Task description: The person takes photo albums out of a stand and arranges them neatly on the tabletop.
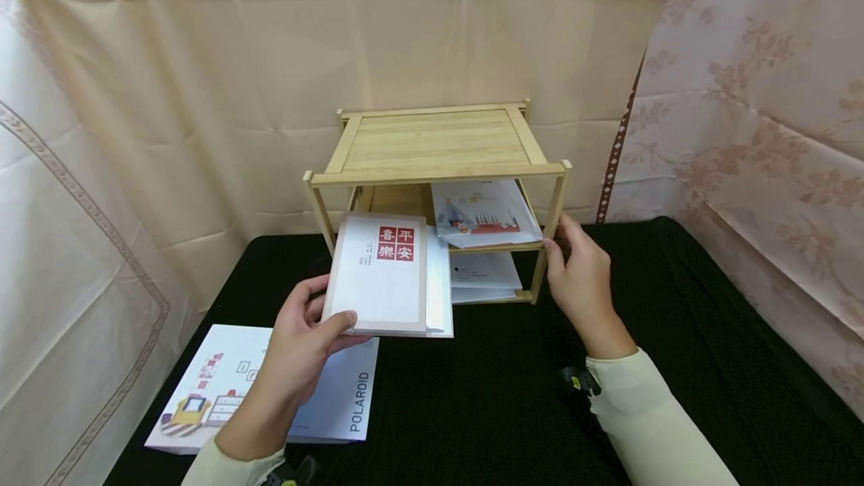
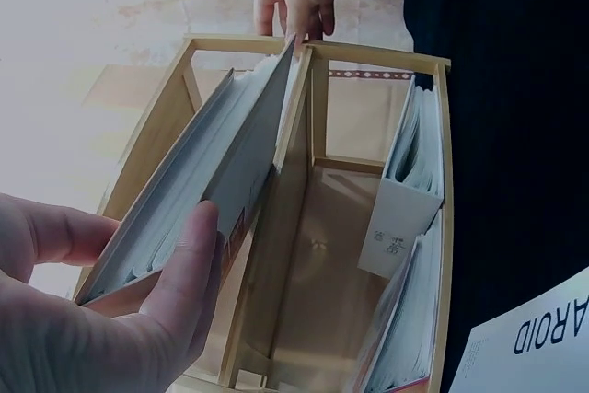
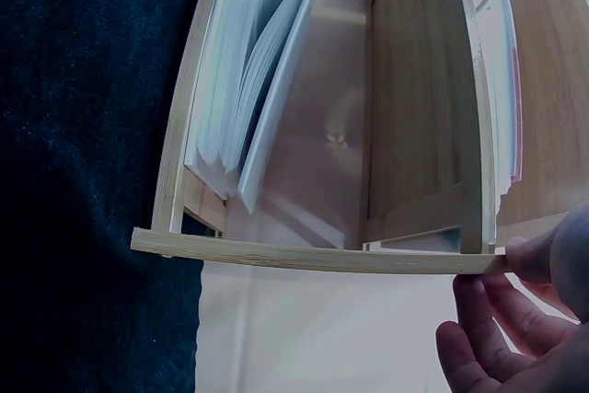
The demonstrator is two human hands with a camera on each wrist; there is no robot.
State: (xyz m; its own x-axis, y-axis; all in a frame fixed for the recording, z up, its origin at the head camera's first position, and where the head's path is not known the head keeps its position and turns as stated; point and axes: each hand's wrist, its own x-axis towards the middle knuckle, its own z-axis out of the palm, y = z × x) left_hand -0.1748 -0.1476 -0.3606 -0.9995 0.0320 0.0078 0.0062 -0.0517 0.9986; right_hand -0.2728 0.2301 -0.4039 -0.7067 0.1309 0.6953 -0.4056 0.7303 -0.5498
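My left hand (image 1: 304, 343) grips a white photo album (image 1: 378, 291) by its near left corner, thumb on top. The album has a red block of characters on its cover and a pale strip along its right side. Its front part is level with the middle board of a small wooden shelf (image 1: 432, 141); in the left wrist view, the album's page edges (image 2: 189, 186) show between thumb and fingers. My right hand (image 1: 582, 276) pinches the shelf's right front post (image 3: 433, 262). To the held album's right, another album (image 1: 482, 208) with a drawn tent lies on the middle board.
White albums (image 1: 486, 272) lie on the bottom board at the right. On the black tabletop (image 1: 472, 396), front left, rests a white album marked POLAROID (image 1: 337, 396), partly behind my left forearm. Beige curtains (image 1: 432, 36) hang close behind the shelf.
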